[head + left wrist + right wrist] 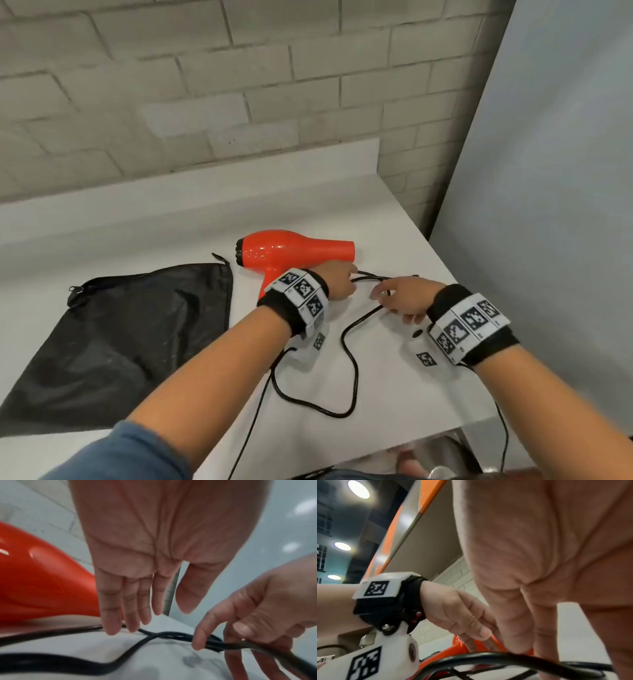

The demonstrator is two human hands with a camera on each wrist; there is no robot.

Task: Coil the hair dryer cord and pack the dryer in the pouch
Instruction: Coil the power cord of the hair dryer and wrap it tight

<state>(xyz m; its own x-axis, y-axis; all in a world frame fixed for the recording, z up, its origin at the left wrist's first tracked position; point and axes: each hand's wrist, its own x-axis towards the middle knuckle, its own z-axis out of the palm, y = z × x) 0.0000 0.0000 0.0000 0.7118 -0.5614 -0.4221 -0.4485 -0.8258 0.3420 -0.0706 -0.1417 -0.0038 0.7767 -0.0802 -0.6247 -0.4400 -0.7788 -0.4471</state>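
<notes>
An orange-red hair dryer lies on its side on the white table, nozzle to the right. Its black cord runs in loose loops over the table in front of it. My left hand hovers just right of the dryer handle; in the left wrist view its fingers are straight, their tips touching the cord. My right hand is close beside it and pinches the cord between thumb and index finger. The black pouch lies flat at the left, zip end away from me.
A pale brick wall runs behind the table and a grey panel stands at the right. The table's right corner and front edge are near my right forearm. Thin cables hang from both wrist cameras.
</notes>
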